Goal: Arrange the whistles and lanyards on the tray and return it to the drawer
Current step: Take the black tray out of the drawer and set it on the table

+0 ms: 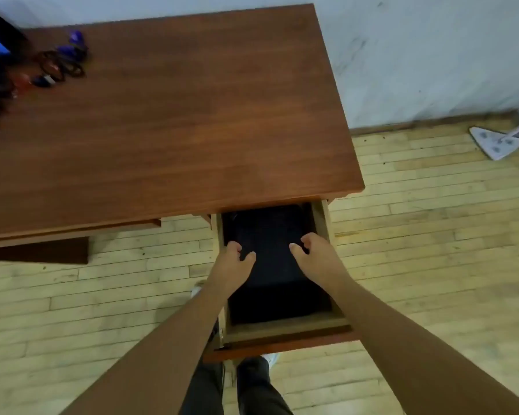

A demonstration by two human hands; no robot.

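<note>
1. Tray (270, 235): dark, flat, mesh-textured rectangle lying inside the open drawer (285, 327). Its long axis runs front to back, from the person toward the desk; its far end is tucked under the desk edge.
2. Left hand (234, 259): over the tray's left edge, fingers curled down, thumb spread inward. It seems to be taking hold of the rim; whether the grip has closed cannot be told from this blurred view.
3. Right hand (310, 251): over the tray's right edge, mirrored pose, fingers curled, thumb inward. Same doubt about contact. Both hands sit about equally far along the tray, one on each long side.
4. Whistles and lanyards (57, 65): a loose tangle of purple, red and dark pieces at the far left corner of the desk (177, 115), well apart from the drawer and none yet on the tray.
5. Judgement: the tray is likely to be lifted straight up and toward the person to clear the desk overhang, then carried left to the pile.
6. Surroundings: pale plank floor (432, 235), a white mop head (495, 143) near the wall.
</note>
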